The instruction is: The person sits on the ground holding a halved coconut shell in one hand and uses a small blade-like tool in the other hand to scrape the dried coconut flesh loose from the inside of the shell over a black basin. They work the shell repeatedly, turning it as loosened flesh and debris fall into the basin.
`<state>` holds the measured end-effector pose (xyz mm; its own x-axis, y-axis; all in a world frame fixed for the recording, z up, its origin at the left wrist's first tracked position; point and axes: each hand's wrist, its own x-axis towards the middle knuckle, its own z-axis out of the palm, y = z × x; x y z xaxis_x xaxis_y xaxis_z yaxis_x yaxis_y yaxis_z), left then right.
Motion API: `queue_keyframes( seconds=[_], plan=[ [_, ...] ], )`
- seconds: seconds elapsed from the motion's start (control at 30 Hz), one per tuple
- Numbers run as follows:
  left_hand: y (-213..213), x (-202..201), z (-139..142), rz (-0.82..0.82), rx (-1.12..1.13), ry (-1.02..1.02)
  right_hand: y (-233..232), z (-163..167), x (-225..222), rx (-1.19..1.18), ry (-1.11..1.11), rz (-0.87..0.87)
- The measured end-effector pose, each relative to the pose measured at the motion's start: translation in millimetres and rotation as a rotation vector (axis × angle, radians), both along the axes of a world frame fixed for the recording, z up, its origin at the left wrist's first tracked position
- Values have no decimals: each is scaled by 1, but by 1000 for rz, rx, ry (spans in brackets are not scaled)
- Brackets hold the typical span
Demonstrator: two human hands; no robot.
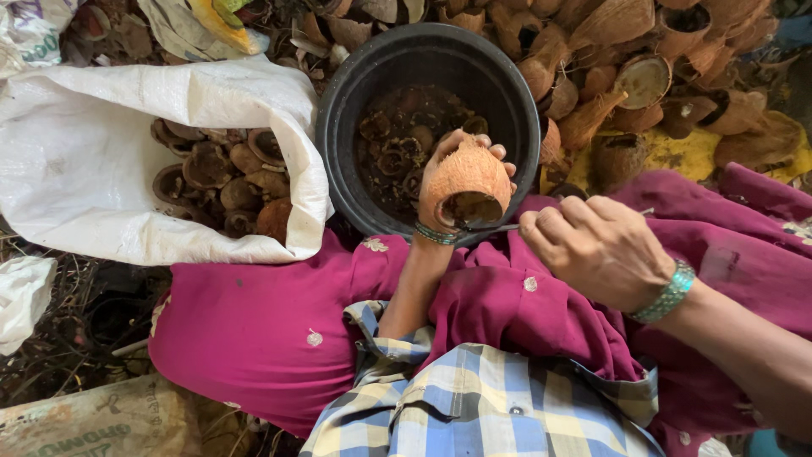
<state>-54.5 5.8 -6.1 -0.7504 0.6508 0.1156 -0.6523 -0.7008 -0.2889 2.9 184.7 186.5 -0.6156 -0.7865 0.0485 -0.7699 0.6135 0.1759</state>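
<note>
Left hand [440, 182] grips a coconut shell [468, 182] over the black tub [347, 110]; right hand [596, 250] closed on a mostly hidden thin tool [491, 228]

Soft daylight is falling evenly from above, leaving no hard shadows. The white sack [76, 161] at the left is glaring brightest, nearly washing out its weave. The inside of the black bucket [338, 127] is staying dim, its contents showing murky. The shell [467, 176] and the right hand [597, 250] are showing sharp, with a warm sheen lying on the knuckles. The wide lens is bending the edges, and the corners are going soft and dark, above all lower left.
</note>
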Motion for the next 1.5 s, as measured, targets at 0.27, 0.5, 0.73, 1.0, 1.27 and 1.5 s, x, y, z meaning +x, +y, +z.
queue_keyframes(
  seconds=[0.27, 0.5, 0.73, 1.0, 1.27, 1.5],
  plan=[
    [5, 4, -31, -55, 67, -74, -11, -8, 0, -47, -6, -35],
    [-1, 8, -33, 116, -62, -23, -11, -5, 4, -104, -91, -195],
    [-8, -1, -20, 95, -149, -121, -12, -3, 3, -133, -147, -258],
    [-3, -2, -11, -82, 39, -49, 2, 1, -10, -21, -1, 35],
    [2, 1, -35, -39, -167, -100, -4, -12, -2, -62, -36, -96],
    [-6, -8, -44, 36, -337, -115, -6, -21, 1, -151, -197, -311]
  ],
)
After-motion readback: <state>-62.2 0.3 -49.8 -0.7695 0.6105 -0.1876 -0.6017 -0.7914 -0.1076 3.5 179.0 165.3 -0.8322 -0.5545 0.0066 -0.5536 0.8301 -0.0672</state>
